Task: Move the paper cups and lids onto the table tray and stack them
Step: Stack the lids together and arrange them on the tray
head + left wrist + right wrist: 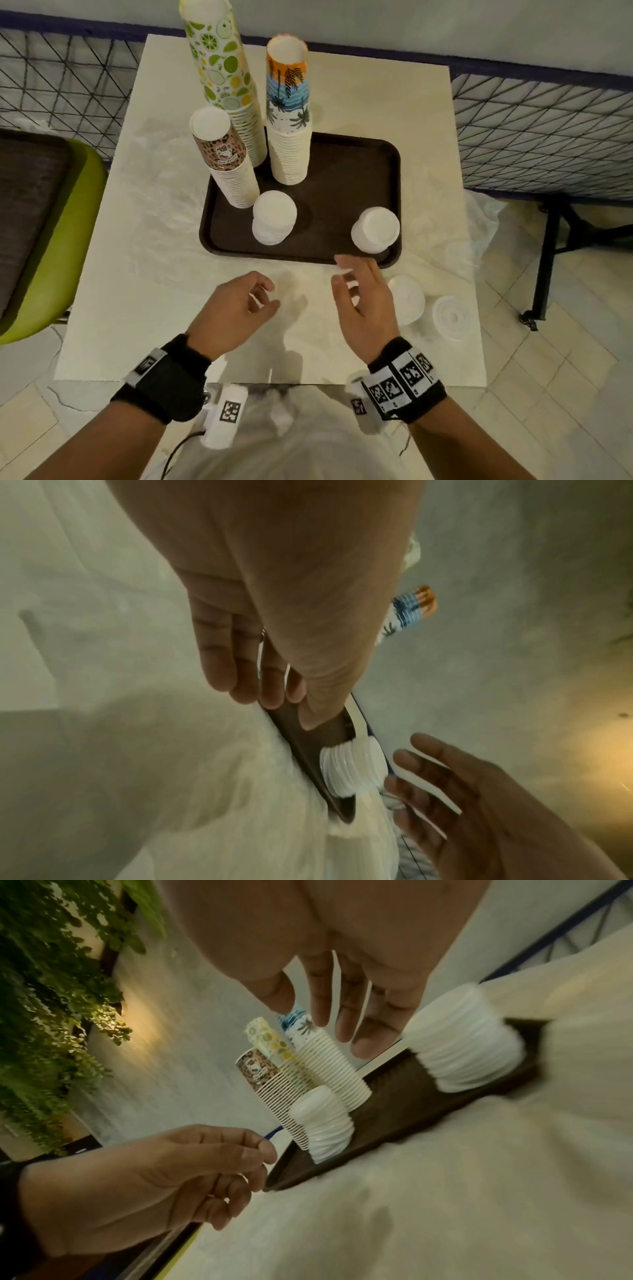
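A dark brown tray [359, 164] sits on the white table [154, 308]. Three tall cup stacks stand on its left part: lime-print [219, 68], palm-print [287, 113] and leopard-print [224, 156] with a lid on top. Two white lid stacks [274, 219] [375, 229] rest near the tray's front edge. A short white lid pile [407, 301] and a clear lid [454, 317] lie off the tray at the right. My left hand [267, 294] hovers in front of the tray, fingers loosely curled and empty. My right hand [346, 277] hangs open beside the short lid pile, holding nothing.
Crumpled clear plastic wrap [483, 219] lies over the table's right edge. A green chair [51, 240] stands at the left. Wire mesh fencing [548, 137] runs behind the table, and a black metal frame leg [548, 260] stands at the right.
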Demonstrator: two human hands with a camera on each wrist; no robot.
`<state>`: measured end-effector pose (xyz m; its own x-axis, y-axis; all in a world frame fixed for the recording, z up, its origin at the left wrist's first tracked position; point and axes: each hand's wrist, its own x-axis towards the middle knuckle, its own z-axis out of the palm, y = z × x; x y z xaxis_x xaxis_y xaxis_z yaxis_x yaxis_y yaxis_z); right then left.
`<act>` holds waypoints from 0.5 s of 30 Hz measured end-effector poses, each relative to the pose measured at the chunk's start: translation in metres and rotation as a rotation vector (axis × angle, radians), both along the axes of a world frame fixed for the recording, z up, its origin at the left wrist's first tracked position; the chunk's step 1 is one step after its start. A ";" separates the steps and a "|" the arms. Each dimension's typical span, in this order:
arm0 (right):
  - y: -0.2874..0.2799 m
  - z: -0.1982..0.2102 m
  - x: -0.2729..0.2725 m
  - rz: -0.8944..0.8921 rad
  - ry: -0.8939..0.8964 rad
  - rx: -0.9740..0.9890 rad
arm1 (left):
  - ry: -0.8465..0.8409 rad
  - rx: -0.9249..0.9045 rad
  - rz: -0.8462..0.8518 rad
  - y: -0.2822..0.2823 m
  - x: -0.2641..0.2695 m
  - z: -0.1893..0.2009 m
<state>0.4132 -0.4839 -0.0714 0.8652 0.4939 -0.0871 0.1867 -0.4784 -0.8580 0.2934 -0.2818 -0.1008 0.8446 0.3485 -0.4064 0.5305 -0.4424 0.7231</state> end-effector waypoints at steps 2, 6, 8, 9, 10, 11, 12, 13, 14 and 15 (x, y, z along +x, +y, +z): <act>-0.039 0.000 -0.003 -0.059 -0.069 -0.034 | 0.004 -0.001 -0.071 -0.018 0.009 0.000; -0.110 -0.002 0.008 -0.283 -0.125 -0.119 | 0.000 -0.006 -0.148 -0.055 0.039 -0.006; -0.140 -0.009 0.019 -0.397 -0.135 -0.195 | 0.004 -0.031 -0.109 -0.074 0.057 -0.010; -0.154 -0.014 0.025 -0.442 -0.133 -0.239 | 0.023 -0.044 -0.091 -0.084 0.065 -0.010; -0.165 -0.020 0.031 -0.478 -0.122 -0.285 | 0.048 -0.052 -0.084 -0.094 0.074 -0.011; -0.174 -0.026 0.037 -0.505 -0.095 -0.334 | 0.077 -0.055 -0.091 -0.104 0.082 -0.011; -0.181 -0.031 0.043 -0.518 -0.043 -0.385 | 0.107 -0.059 -0.103 -0.114 0.089 -0.012; -0.184 -0.036 0.047 -0.515 0.022 -0.435 | 0.135 -0.064 -0.113 -0.123 0.096 -0.012; -0.185 -0.040 0.052 -0.498 0.087 -0.481 | 0.159 -0.065 -0.120 -0.131 0.102 -0.013; -0.184 -0.043 0.055 -0.473 0.137 -0.520 | 0.179 -0.062 -0.124 -0.139 0.108 -0.014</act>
<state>0.4682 -0.6681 -0.1148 0.9407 -0.0670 -0.3325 -0.2353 -0.8349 -0.4976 0.4016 -0.4211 -0.1153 0.7917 0.2163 -0.5713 0.5974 -0.4699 0.6499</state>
